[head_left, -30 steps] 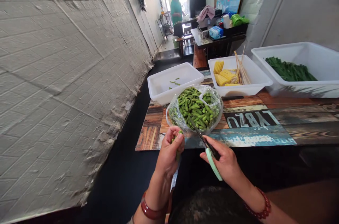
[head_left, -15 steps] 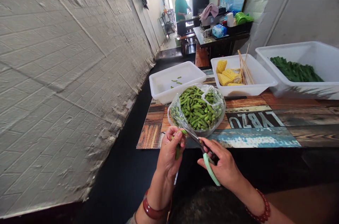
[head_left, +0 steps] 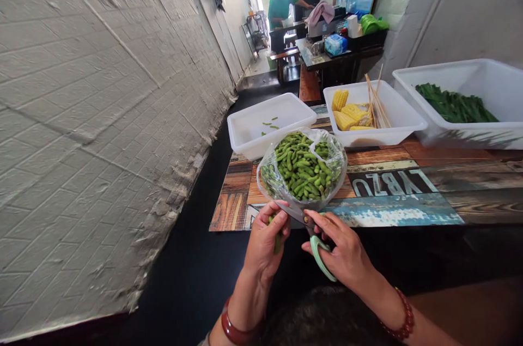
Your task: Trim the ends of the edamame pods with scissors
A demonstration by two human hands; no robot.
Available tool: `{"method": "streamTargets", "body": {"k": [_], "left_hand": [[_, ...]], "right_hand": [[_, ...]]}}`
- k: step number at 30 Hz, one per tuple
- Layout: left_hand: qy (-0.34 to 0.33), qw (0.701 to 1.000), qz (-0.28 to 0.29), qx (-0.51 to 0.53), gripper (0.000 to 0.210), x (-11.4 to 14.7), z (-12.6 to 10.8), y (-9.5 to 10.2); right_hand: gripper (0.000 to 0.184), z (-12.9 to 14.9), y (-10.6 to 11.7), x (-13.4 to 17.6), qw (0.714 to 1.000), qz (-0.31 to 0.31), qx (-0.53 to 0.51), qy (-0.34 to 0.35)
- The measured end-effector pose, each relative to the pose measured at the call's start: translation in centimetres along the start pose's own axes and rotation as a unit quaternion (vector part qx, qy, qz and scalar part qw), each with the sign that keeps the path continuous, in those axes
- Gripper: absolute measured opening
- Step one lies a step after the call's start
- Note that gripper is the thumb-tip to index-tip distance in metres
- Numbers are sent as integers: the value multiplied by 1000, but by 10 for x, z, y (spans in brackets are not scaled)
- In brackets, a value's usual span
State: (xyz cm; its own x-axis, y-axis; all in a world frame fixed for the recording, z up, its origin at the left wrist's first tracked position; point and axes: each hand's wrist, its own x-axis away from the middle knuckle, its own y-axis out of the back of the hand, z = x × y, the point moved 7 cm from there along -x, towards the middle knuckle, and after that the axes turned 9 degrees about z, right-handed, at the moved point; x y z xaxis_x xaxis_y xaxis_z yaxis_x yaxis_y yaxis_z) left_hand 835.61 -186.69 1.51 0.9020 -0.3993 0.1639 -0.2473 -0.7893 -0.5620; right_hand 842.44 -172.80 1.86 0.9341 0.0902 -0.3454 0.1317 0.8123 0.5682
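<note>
My left hand [head_left: 267,237] is closed on green edamame pods [head_left: 278,242], partly hidden by its fingers, just in front of the table's near edge. My right hand [head_left: 341,245] grips a pair of scissors [head_left: 321,260] with pale green handles, and their dark blades reach to my left fingertips. Whether the blades touch a pod I cannot tell. Just beyond both hands, a round bowl lined with a clear plastic bag holds a heap of edamame [head_left: 304,169]. Behind it, a white tub [head_left: 245,141] has several loose pods on its floor.
Corn pieces [head_left: 351,111] and wooden skewers [head_left: 378,103] lie in a second white tub [head_left: 402,136]. Farther right, a larger tub [head_left: 441,71] holds dark green leaves [head_left: 453,103]. A whitish brick-pattern wall [head_left: 102,117] runs along the left. Far back, a person [head_left: 281,8] in green stands at a table.
The scissor blades have come closer to my left fingertips, and the pod tip that stuck out there no longer shows. The person at the back has stretched an arm out to the right.
</note>
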Motion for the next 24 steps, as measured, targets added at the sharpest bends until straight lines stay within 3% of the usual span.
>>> {"method": "streamTargets", "body": {"k": [9, 12, 16, 19, 24], "left_hand": [[-37, 997, -20, -66, 27, 0, -7, 8], [-19, 998, -1, -60, 26, -4, -7, 6], [9, 1000, -2, -24, 25, -15, -13, 6], [-25, 999, -10, -32, 25, -33, -37, 7], [-176, 971, -61, -151, 22, -96, -105, 11]], "right_hand": [[49, -4, -1, -4, 1000, 21, -8, -5], [46, -8, -8, -4, 998, 34, -52, -20], [43, -13, -8, -5, 995, 3, -84, -56], [42, -14, -1, -5, 995, -33, -68, -57], [42, -14, 8, -5, 996, -59, -50, -41]]}}
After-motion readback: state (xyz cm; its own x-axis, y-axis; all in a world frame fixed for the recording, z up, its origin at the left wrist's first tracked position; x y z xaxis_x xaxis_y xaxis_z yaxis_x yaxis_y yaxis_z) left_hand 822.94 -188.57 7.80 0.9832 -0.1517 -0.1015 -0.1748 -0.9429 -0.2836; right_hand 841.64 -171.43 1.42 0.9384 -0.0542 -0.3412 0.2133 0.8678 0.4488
